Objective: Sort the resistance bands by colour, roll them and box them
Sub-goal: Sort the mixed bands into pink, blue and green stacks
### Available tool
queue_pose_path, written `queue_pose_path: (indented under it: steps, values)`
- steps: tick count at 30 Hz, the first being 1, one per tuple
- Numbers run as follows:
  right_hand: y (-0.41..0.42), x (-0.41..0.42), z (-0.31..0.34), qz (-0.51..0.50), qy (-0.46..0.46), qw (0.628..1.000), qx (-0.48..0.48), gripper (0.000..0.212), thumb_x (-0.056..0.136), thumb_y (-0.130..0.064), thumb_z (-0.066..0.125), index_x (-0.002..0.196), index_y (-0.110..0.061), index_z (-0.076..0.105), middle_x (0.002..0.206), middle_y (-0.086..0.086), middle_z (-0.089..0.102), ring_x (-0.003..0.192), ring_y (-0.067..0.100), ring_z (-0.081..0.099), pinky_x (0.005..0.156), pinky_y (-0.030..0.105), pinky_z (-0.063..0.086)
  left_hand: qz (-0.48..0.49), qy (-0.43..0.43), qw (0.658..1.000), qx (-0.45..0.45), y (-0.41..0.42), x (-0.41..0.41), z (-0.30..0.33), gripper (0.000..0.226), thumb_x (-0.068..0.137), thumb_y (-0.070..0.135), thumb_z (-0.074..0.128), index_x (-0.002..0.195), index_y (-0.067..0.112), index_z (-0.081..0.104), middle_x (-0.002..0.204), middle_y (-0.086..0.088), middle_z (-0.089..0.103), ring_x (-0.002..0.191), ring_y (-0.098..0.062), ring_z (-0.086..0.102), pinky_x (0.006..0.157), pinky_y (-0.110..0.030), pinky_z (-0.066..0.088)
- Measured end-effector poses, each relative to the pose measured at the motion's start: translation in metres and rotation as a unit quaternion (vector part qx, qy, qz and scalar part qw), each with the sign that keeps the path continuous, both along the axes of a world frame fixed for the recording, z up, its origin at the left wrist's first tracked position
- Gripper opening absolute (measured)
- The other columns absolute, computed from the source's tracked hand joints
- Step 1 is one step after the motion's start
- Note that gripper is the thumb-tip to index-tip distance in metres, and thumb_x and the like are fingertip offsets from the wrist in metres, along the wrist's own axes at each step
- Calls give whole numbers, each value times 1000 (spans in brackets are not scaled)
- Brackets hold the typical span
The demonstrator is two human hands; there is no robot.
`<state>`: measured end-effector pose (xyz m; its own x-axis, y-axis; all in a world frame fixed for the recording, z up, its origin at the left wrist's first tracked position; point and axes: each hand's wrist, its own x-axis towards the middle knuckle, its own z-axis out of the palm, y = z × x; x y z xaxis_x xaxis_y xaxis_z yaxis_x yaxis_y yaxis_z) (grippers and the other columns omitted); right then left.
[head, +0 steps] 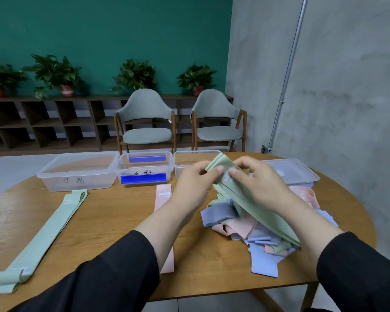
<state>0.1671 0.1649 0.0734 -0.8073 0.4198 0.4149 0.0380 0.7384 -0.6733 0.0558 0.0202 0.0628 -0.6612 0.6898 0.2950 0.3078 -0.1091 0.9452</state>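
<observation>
You hold a green band (245, 199) mid-frame above the mixed pile (252, 230); draw it clear, then lay it flat on the green band (43, 230) at lower left; left hand (193, 185) and right hand (254, 183) both pinch its upper end, fingers nearly closed; boxes (79, 174) wait behind.

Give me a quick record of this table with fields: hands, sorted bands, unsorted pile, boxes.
hands: left hand and right hand both pinch one green band above the pile
sorted bands: green strip lies flat at left; pink strip lies flat mid-table
unsorted pile: mixed pile of blue, pink and green bands
boxes: large clear box, blue-clipped box, lidded box
</observation>
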Motion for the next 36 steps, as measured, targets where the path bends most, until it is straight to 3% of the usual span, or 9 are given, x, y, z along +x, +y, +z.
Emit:
queue_pose_path:
  steps: [4, 8, 15, 20, 24, 27, 30, 33, 36]
  values:
    - [-9, -9, 27, 16, 79, 996, -38, 10, 102, -29, 57, 95, -27, 64, 83, -21, 68, 75, -4, 59, 69, 19, 44, 25, 24, 997, 71, 6, -4, 38, 17, 100, 28, 61, 91, 20, 73, 81, 1, 68, 78, -4, 58, 73, -24, 47]
    - [-26, -21, 35, 39, 92, 992, -76, 9, 103, -27, 55, 98, -24, 62, 78, -23, 65, 73, -3, 56, 68, 20, 43, 52, 19, 989, 135, 6, -3, 70, 17, 102, 31, 58, 97, 25, 73, 95, -2, 74, 88, -9, 65, 87, -42, 55]
    - [-83, -53, 29, 46, 100, 984, -138, 18, 105, -36, 48, 112, -22, 57, 95, -5, 66, 84, 3, 61, 72, 26, 46, -5, -140, 962, 236, -24, -16, 91, 25, 110, 26, 42, 122, 8, 55, 99, -11, 77, 97, -28, 74, 87, -45, 59]
    - [-122, -76, 13, 93, 94, 973, -188, 11, 99, -38, 60, 108, -33, 58, 94, -17, 68, 85, -1, 64, 70, 20, 52, 38, -144, 964, 220, -64, -46, 98, 28, 109, 25, 43, 126, 4, 54, 92, -11, 72, 86, -28, 73, 85, -47, 60]
    - [-147, -95, -3, 134, 56, 960, -241, 9, 96, -27, 67, 103, -21, 69, 87, -11, 76, 76, 5, 70, 62, 16, 52, 80, -103, 970, 203, -108, -77, 106, 23, 109, 27, 45, 116, 10, 58, 90, -10, 75, 85, -30, 73, 72, -40, 62]
    - [-172, -112, -17, 169, 7, 949, -266, 12, 97, -25, 66, 105, -17, 70, 91, -1, 78, 78, 9, 72, 67, 23, 55, 107, -93, 975, 173, -144, -107, 107, 22, 108, 27, 49, 116, 11, 61, 91, -19, 74, 81, -29, 71, 70, -40, 60]
    - [-197, -130, -31, 218, -43, 930, -293, 14, 100, -25, 61, 111, -21, 68, 97, -5, 77, 86, 11, 74, 69, 22, 55, 143, -99, 972, 156, -180, -137, 98, 21, 106, 25, 54, 114, 9, 65, 88, -14, 74, 80, -25, 69, 78, -44, 58]
    - [-222, -147, -43, 236, -74, 911, -329, 16, 101, -15, 60, 113, -13, 70, 103, 1, 78, 92, 13, 74, 72, 21, 57, 199, -103, 965, 135, -211, -163, 84, 23, 104, 24, 57, 115, 8, 68, 92, -10, 73, 81, -23, 68, 72, -39, 59]
    - [-250, -165, -61, 242, -97, 899, -351, 16, 99, -11, 62, 110, -5, 71, 103, 6, 78, 98, 21, 74, 86, 34, 57, 237, -101, 962, 91, -233, -189, 69, 23, 103, 27, 58, 111, 8, 70, 92, -7, 71, 81, -21, 67, 71, -37, 59]
